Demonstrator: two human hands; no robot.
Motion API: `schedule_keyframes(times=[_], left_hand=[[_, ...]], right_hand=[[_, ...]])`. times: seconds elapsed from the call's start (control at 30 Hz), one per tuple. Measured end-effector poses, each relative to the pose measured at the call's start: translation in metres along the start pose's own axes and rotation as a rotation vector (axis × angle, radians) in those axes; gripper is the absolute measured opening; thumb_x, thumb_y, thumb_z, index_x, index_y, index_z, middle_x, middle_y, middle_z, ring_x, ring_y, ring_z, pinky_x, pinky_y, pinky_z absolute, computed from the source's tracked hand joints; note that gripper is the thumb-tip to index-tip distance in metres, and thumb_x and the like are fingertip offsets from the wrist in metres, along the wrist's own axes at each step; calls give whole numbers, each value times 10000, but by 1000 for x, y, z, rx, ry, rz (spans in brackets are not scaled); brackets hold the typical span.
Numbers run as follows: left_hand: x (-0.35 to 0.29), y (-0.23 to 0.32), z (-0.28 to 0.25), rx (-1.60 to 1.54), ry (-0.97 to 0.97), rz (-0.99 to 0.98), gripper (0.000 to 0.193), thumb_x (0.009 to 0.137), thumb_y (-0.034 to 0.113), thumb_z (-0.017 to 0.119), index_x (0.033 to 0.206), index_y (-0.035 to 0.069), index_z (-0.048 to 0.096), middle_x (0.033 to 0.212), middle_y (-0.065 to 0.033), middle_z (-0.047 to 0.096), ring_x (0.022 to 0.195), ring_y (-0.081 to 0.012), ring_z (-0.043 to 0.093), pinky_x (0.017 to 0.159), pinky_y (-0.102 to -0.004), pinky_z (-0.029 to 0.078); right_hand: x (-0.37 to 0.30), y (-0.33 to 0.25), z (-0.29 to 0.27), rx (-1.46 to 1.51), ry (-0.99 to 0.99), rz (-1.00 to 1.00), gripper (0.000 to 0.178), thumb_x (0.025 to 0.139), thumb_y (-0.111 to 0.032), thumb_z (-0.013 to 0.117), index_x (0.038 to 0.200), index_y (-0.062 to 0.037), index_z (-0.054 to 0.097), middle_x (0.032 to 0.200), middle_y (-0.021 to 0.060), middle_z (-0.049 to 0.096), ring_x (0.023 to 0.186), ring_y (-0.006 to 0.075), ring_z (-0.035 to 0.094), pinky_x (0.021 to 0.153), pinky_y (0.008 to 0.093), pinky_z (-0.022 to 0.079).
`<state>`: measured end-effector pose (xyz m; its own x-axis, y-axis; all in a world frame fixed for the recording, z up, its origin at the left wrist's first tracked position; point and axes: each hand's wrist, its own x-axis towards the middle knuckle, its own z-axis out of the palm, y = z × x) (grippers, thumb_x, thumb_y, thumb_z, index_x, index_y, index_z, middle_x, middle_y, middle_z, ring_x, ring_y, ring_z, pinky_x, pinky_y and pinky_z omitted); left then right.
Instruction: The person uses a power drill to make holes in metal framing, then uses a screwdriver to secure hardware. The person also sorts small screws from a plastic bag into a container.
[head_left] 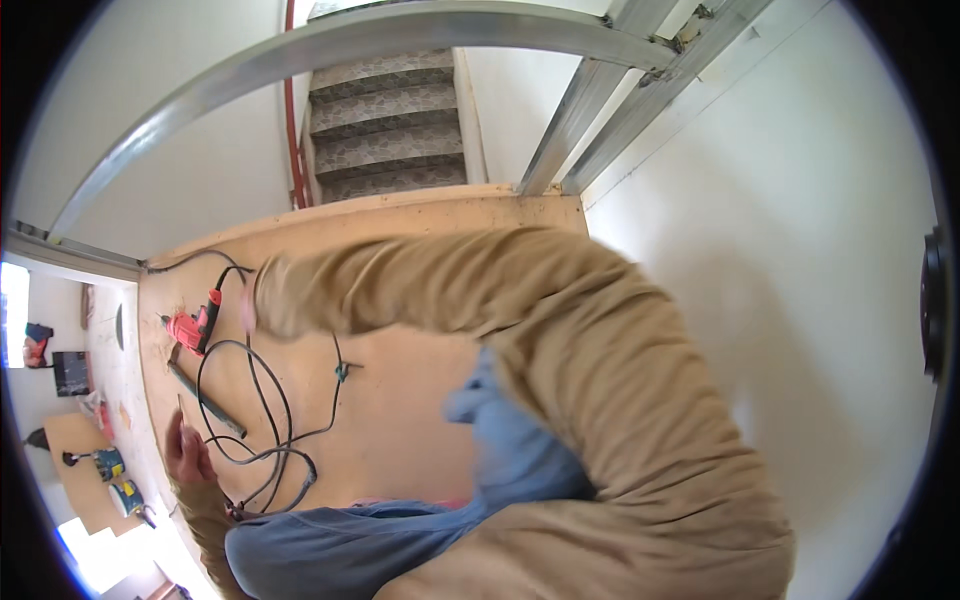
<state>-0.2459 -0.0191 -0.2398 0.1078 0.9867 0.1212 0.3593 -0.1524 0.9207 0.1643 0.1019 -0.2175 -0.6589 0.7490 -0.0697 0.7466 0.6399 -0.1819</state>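
Nearest us, the tan sleeve [620, 350] of our right arm arches from the lower right of the frame across its middle toward the left, with our blue trousers [320, 550] below it. At the sleeve's far end, only a sliver of our right hand [248, 305] shows, just beside the red and black drill [190, 328]; the cuff hides the fingers, so we cannot tell whether they are clenched or released. That drill lies at the left of the frame on the pale wooden board [410, 390], its chuck pointing left. Our left hand [188, 452] is lower down at the left edge of the board, fingers bent, with a thin pointed thing [181, 402] at the fingertips; we cannot tell whether it is grasped. Between drill and left hand lies a hammer-shaped tool [210, 398] with a dark green handle. Beside it, a black cable [290, 400] loops over the board, and a small green piece [342, 372] sits to the right of the loops. At the top of the frame we see a metal rail [400, 30] curving in front of patterned stairs [385, 115].
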Motion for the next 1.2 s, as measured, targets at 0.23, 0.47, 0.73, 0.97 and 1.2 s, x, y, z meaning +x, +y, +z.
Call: schedule_keyframes(times=[0.23,0.47,0.73,0.97,1.2], left_hand=[[135,166,153,391,-409,-324,393,954,414,650,877,29,670,674,40,505,569,-44,406,494,-243,306],[192,203,256,530,-833,-364,290,957,339,676,972,49,671,700,35,537,582,-46,464,523,-218,381],[232,143,436,580,-1295,-68,217,947,292,723,981,80,692,762,20,646,641,-65,526,589,-229,445],[232,68,578,256,-1272,-70,237,957,224,728,1135,68,717,861,-14,730,664,-63,567,586,-218,466],[138,-41,610,-750,-786,-493,234,979,179,699,1178,57,706,990,-35,743,743,-52,601,582,-196,468]], right_hand=[[-2,-35,43,183,41,-286,185,851,-177,628,974,-81,728,974,149,738,914,342,714,735,450,563],[-43,-6,43,248,122,-179,239,887,-182,568,1009,-84,748,1017,154,745,957,343,720,753,442,572],[-106,36,54,188,-94,155,255,840,-216,612,1013,-109,767,970,151,745,899,336,723,732,460,577],[-179,10,22,247,-273,119,241,792,-238,663,968,-125,781,878,150,741,810,336,731,675,462,584],[-243,59,39,205,-516,576,180,834,-98,639,974,-55,745,965,175,730,915,365,714,778,476,584]])
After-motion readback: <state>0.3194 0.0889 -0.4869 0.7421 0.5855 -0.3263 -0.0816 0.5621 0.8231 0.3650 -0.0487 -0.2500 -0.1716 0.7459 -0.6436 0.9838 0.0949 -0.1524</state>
